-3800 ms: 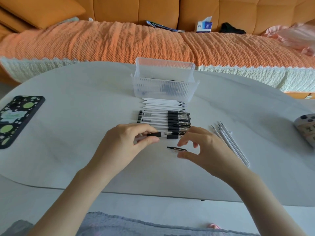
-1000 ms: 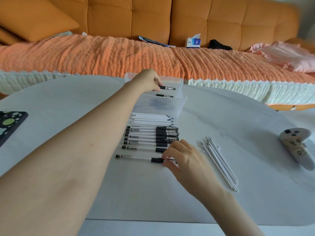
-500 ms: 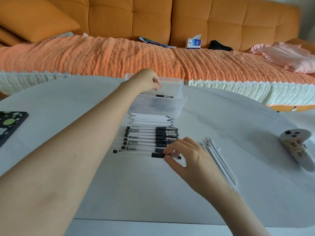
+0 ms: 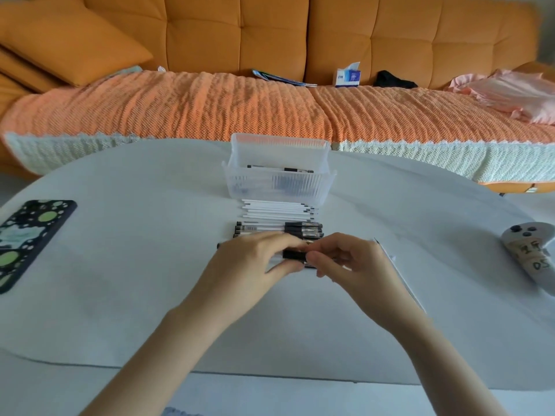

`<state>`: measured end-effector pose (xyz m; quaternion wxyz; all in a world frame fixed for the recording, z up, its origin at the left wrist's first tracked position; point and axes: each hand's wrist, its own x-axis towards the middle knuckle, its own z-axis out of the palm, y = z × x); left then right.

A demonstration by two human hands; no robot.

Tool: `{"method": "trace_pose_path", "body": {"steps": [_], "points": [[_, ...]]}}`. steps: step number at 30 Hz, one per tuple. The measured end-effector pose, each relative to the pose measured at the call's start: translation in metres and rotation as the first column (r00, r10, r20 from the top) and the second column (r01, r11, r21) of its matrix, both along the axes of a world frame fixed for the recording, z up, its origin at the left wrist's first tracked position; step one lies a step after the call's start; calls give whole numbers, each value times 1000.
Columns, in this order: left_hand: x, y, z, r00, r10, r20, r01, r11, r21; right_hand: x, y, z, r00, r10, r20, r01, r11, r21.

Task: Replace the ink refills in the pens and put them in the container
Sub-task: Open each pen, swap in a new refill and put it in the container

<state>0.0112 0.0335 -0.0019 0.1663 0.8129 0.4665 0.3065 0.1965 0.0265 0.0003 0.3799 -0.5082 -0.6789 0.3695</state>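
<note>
Just in front of the ribbed, clear plastic container (image 4: pixel 279 187), both hands meet over the smooth white surface (image 4: pixel 135 265). The left hand (image 4: pixel 252 259) curls its fingers round the slim barrel of a pen (image 4: pixel 295 254) with a black grip section, and the right hand (image 4: pixel 351 265) pinches the same pen beside that grip. Between the hands and the container lie thin white refills (image 4: pixel 276 210), nearest its front wall, then a row of matching pens (image 4: pixel 279 228), and a single pen (image 4: pixel 280 169) lies inside the container.
</note>
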Motion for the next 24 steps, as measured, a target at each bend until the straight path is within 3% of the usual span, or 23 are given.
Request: {"method": "trace_pose_path", "body": {"steps": [3, 8, 17, 24], "points": [[0, -6, -9, 998, 55, 29, -58, 990, 128, -5, -1, -1, 998, 24, -49, -26, 999, -35], [3, -7, -12, 997, 65, 31, -70, 977, 203, -8, 2, -3, 996, 18, -89, -25, 996, -82], [4, -12, -14, 988, 140, 68, -151, 968, 200, -8, -2, -2, 990, 36, -139, -46, 996, -72], [-1, -9, -17, 984, 177, -25, -167, 963, 212, -9, -2, -5, 995, 28, -100, -28, 1000, 2]]}}
